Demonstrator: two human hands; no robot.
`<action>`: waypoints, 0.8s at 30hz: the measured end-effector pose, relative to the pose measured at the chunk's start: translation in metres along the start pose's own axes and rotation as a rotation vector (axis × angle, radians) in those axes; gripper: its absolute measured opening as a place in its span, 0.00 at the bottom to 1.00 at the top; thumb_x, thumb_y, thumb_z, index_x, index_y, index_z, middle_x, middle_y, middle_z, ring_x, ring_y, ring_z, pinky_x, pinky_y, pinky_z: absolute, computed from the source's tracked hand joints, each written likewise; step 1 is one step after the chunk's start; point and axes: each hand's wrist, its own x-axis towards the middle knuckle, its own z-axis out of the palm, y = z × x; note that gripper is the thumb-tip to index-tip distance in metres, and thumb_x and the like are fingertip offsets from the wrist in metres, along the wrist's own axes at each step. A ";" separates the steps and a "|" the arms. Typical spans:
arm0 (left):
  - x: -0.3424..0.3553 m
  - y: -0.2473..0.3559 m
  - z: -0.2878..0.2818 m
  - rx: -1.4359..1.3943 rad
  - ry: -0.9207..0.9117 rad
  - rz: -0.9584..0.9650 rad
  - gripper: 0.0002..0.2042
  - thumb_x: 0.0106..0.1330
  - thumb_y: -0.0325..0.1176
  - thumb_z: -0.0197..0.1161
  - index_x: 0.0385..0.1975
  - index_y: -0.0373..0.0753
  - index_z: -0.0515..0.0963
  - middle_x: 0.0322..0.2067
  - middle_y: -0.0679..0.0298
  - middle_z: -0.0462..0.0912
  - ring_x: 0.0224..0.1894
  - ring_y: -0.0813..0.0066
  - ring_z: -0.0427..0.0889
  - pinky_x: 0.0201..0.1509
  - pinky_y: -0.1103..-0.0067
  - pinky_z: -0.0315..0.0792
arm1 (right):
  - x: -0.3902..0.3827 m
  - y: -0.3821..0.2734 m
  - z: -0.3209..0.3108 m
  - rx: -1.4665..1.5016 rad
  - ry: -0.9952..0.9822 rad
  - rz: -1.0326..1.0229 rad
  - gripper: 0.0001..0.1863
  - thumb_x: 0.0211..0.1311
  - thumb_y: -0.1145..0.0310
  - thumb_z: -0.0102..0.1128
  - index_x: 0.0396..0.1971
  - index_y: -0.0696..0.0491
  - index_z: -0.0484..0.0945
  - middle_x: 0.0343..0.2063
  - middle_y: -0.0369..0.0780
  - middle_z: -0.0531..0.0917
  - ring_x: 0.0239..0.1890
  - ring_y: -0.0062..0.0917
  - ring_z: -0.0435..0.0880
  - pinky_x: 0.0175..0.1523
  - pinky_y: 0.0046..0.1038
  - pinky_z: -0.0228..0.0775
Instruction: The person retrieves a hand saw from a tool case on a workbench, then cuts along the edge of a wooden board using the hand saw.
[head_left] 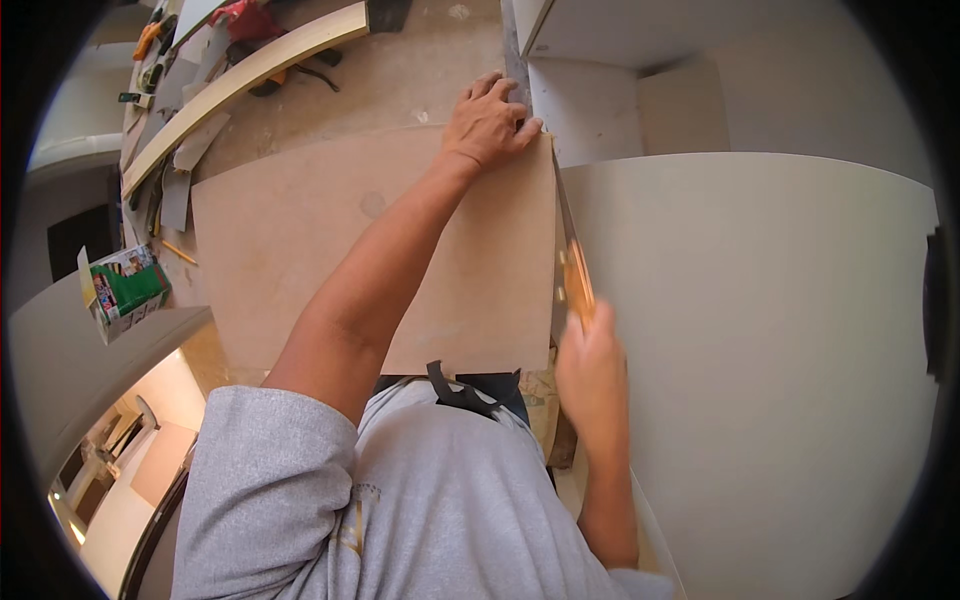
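A thin plywood board (300, 220) lies flat in front of me, its near edge close to my waist. At its far right corner my left hand (490, 125) bears down, fingers bent over the far edge and thumb towards the right edge. My right hand (590, 365), slightly blurred, is wrapped round the orange-brown handle of a handsaw (572, 230). The narrow blade runs along the board's right edge, its tip end near the far corner below my left thumb. Small pale bits show beside the handle.
A large pale panel (760, 350) stands to the right of the saw. Far left, a curved wooden strip (260, 85) lies among scraps and tools. A green and white box (128, 290) and a pencil (178, 251) are left of the board.
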 end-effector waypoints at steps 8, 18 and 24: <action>0.001 0.003 -0.006 -0.023 0.004 -0.021 0.18 0.71 0.54 0.64 0.36 0.49 0.93 0.66 0.60 0.79 0.77 0.52 0.65 0.76 0.57 0.64 | 0.121 -0.020 0.017 0.000 0.112 -0.132 0.20 0.81 0.59 0.48 0.55 0.63 0.71 0.44 0.65 0.85 0.49 0.64 0.84 0.55 0.56 0.76; 0.002 -0.002 0.000 -0.021 0.031 -0.009 0.19 0.70 0.55 0.65 0.34 0.47 0.92 0.65 0.61 0.80 0.75 0.52 0.67 0.75 0.57 0.64 | 0.029 -0.005 0.011 0.000 0.010 0.005 0.17 0.81 0.63 0.49 0.56 0.62 0.71 0.42 0.64 0.86 0.46 0.63 0.85 0.49 0.57 0.76; 0.002 0.001 -0.004 0.009 -0.007 -0.007 0.18 0.70 0.55 0.64 0.36 0.49 0.93 0.66 0.61 0.80 0.77 0.54 0.65 0.75 0.57 0.65 | 0.137 -0.021 0.022 -0.049 0.127 -0.151 0.19 0.79 0.61 0.50 0.55 0.63 0.73 0.47 0.64 0.85 0.52 0.63 0.84 0.56 0.56 0.77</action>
